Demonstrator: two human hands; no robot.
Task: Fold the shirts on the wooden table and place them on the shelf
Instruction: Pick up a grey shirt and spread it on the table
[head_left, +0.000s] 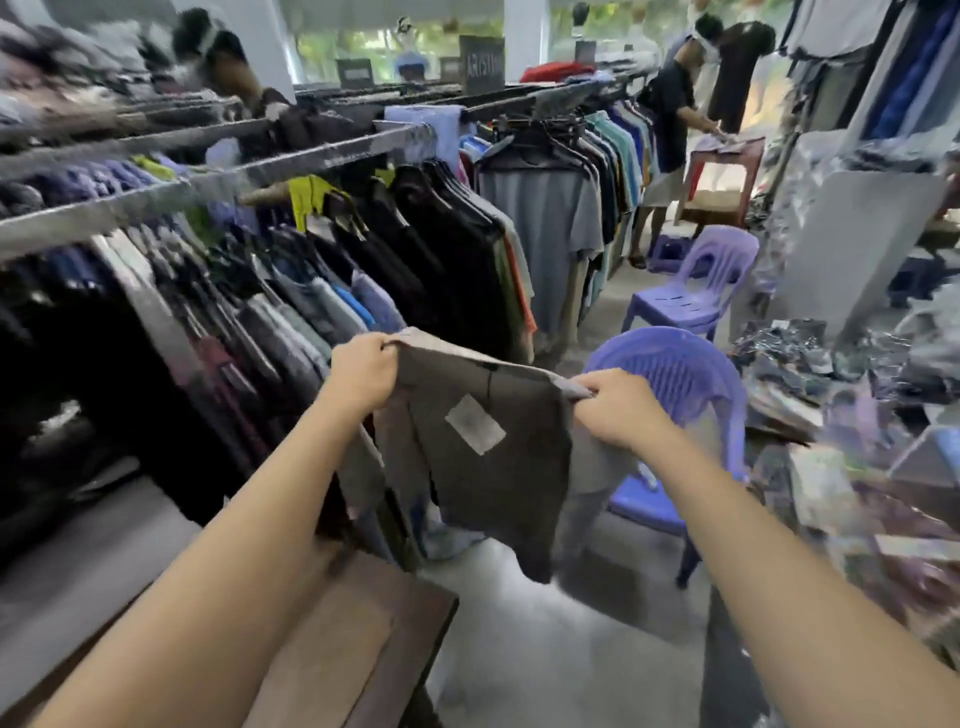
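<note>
A dark grey shirt (483, 467) with a pale square label hangs in the air in front of me, out past the corner of the wooden table (363, 649). My left hand (363, 371) grips its upper left edge and my right hand (615, 410) grips its upper right edge, so its top edge stretches between them. The lower part of the shirt dangles freely above the floor. The frame is blurred by motion.
Racks of hanging clothes (322, 270) fill the left and middle. A purple plastic chair (685, 395) stands just behind the shirt, another one (696, 280) farther back. Piles of packed clothes (852, 426) crowd the right. A person (670, 124) works at a red table in the back.
</note>
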